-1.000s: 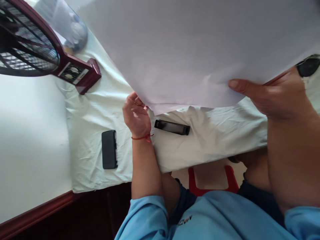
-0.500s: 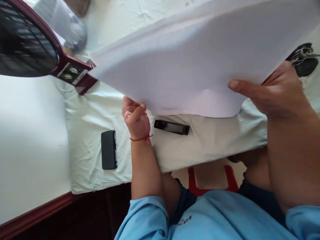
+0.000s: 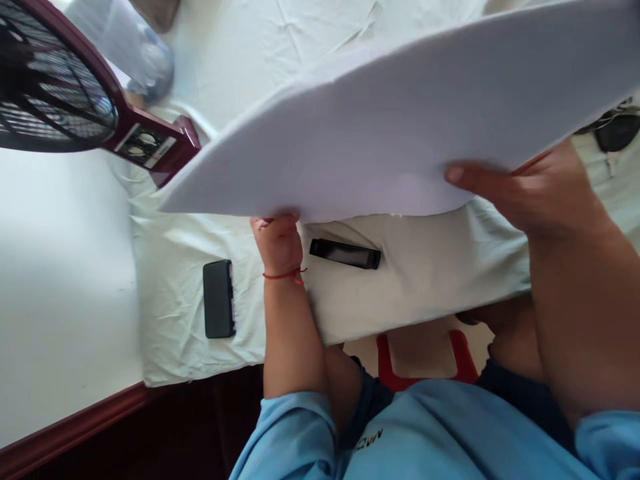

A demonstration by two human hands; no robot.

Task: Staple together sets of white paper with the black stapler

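Risk of crease in white paper [image 3: 370,140], prob. from pressing too hard w/ thumb of R hand [image 3: 545,190]; could snag L corner on maroon racket [image 3: 167,160] if swung wide. Pinched at near edge by L hand [image 3: 277,243], clamped by R w/ thumb on top. Held above cloth [image 3: 425,273], betw. both. Looks blank on visible face, bowed, w/ far R end out of frame.

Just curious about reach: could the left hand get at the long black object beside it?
Probably not without releasing the white sheet, though the black object lies uncovered close to the left hand.
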